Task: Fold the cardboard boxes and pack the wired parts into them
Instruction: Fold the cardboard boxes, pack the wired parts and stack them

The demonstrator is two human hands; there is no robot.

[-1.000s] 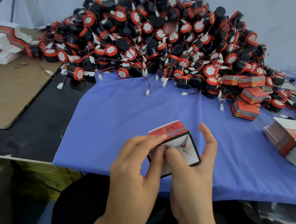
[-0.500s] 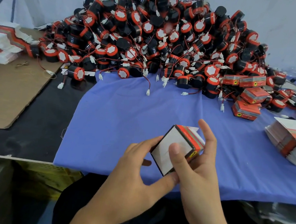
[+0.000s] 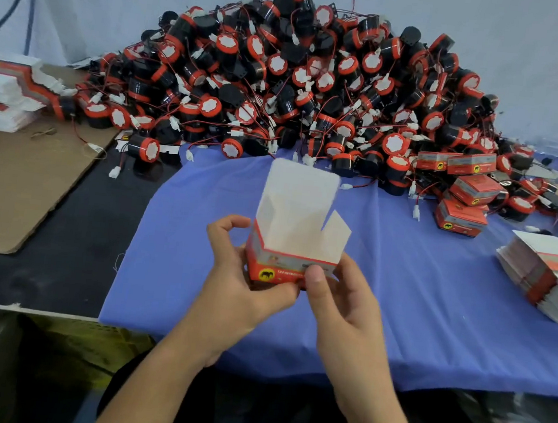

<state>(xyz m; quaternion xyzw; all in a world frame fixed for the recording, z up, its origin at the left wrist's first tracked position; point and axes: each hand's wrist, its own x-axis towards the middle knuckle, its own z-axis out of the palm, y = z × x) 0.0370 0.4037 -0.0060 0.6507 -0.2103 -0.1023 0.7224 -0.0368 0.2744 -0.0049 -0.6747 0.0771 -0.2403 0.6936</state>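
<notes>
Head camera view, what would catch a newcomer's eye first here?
A huge heap of black-and-red round wired parts fills the back of the scene. In front, over the blue cloth, the left hand and right hand hold a small red-and-white cardboard box with its white flaps open.

Soft, even light left only faint shadows; the box point(image 3: 296, 213) flaps glared white; the lower-left corner was blurred.

I see the box point(image 3: 281, 273) in red-orange with a grey band and a yellow disc bearing a black animal, plain white inside. The wired parts point(image 3: 318, 88) are black, red-rimmed and white-faced. The cloth point(image 3: 417, 288) is periwinkle blue, the cardboard sheet point(image 3: 14, 190) brown.
</notes>
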